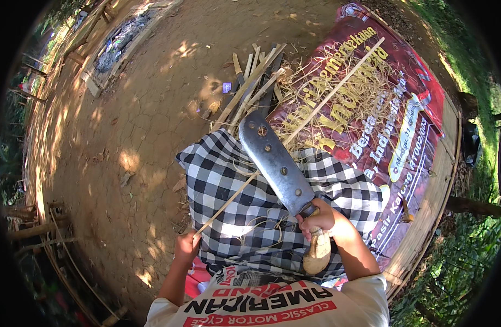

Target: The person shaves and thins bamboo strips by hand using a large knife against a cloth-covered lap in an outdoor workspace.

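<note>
Across the person's lap in the head view, a black-and-white checked cloth (223,199) is spread, and a broad steel cleaver (275,163) lies slantwise above it, its blade pointing toward eleven o'clock. At four o'clock from the centre, the right hand (322,218) is closed around the top of the cleaver's wooden handle (318,256), whose thick butt sticks out below the fist. At seven o'clock, the left hand (186,245) is closed on the near end of a thin pale strip (227,204), which runs up toward one o'clock and meets the blade's edge; a length beyond the blade lines up with it, though the crossing itself is hidden. Toward twelve o'clock, a bundle of light and dark slats (249,89) lies on bare earth (136,131), with a small purple packet (227,87) just beside it. Between one and two o'clock, curly shavings (346,90) cover part of a dark red printed banner (348,27). At ten to eleven o'clock, well apart, grey ash (122,43) fills a framed hearth.
</note>
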{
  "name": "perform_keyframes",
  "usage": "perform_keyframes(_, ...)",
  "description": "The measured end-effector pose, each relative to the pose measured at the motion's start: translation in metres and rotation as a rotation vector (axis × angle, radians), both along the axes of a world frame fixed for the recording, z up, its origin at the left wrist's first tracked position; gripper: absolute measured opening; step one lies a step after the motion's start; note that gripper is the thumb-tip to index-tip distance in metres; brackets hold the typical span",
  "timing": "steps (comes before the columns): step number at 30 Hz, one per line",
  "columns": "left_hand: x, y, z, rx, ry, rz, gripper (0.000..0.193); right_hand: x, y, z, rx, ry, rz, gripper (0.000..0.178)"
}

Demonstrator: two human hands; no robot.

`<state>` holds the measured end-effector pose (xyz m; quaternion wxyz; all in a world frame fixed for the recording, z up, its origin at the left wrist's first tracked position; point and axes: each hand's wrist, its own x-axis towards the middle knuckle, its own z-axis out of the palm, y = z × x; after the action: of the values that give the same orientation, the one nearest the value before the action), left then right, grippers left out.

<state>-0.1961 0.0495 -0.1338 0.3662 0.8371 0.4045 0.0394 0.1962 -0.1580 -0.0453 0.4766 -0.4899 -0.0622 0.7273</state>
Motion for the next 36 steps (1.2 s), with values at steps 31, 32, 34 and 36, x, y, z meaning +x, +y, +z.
perform_keyframes(31, 0.022, 0.006, 0.018, -0.016, 0.015, -0.062, 0.037, -0.036, 0.02, -0.013, -0.044, -0.687, -0.113, 0.012)
perform_keyframes(32, 0.022, 0.007, 0.017, 0.008, 0.014, -0.068, 0.036, -0.038, 0.016, -0.013, -0.048, -0.684, -0.041, 0.013)
perform_keyframes(34, 0.021, 0.005, 0.015, 0.056, 0.023, -0.071, 0.035, -0.035, 0.018, -0.004, -0.08, -0.668, 0.044, 0.016)
perform_keyframes(36, 0.023, 0.006, 0.012, 0.074, 0.035, -0.061, 0.033, -0.022, 0.019, -0.007, -0.082, -0.734, -0.06, 0.015)
